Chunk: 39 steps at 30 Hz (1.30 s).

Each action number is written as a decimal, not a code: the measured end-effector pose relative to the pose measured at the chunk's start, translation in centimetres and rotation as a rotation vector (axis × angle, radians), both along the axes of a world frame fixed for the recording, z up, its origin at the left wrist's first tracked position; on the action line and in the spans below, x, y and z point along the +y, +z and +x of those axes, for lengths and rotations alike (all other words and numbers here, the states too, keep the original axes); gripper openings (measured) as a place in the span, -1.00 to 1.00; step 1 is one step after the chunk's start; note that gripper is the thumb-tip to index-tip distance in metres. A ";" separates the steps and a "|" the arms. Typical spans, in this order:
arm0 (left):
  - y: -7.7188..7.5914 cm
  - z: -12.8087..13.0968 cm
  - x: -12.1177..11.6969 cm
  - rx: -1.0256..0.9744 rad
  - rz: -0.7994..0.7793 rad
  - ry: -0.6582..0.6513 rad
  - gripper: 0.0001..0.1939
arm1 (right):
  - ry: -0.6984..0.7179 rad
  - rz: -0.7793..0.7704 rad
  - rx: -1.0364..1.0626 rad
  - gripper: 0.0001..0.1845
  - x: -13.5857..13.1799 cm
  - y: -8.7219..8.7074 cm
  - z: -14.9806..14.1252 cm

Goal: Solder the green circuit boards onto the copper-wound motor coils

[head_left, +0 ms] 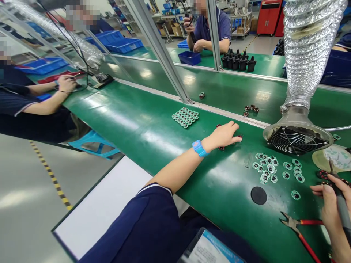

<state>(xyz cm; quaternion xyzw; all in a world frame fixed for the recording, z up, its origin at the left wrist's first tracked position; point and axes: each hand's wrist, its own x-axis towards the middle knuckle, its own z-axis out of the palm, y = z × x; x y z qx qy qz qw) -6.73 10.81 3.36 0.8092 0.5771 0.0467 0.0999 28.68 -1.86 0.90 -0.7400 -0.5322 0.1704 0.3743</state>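
Note:
My left hand point(225, 134) reaches far out over the green belt point(131, 124), palm down, its fingers curled over several small dark coil parts point(221, 148). Whether it grips one is hidden. A blue band point(199, 148) sits on that wrist. My right hand point(333, 204) is at the lower right edge, closed around a grey soldering iron point(341, 199) whose tip points up toward a tan pad point(333, 159). Between the hands lies a cluster of small round green circuit boards point(270, 168) and a black disc point(258, 195).
A fume extractor fan point(297, 138) with a silver flexible duct point(309, 51) stands at right. Red-handled cutters point(297, 224) lie near the front edge. Another panel of green boards point(185, 117) lies further along. Co-workers sit at left point(41, 98) and across point(208, 31), with blue bins point(189, 57) and black parts point(238, 61).

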 end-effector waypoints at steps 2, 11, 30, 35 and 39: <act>0.0 -0.2 3.0 -0.025 0.029 0.054 -0.56 | -0.028 -0.043 -0.008 -0.45 0.1 0.2 -0.1; -3.7 1.1 16.8 -0.034 0.034 0.284 -0.59 | 0.061 -0.103 0.045 -0.23 0.2 -2.2 1.6; -3.1 0.5 18.1 -0.003 0.112 0.181 -0.59 | 0.078 -0.145 0.020 -0.23 -0.1 -3.0 1.5; -0.5 -2.6 8.6 -0.022 0.136 0.131 -0.66 | 0.053 -0.131 0.057 -0.25 -0.3 -1.8 0.6; -0.6 -7.1 -0.7 0.027 0.064 0.132 -0.58 | 0.041 -0.148 0.034 -0.38 -0.3 -0.1 -0.4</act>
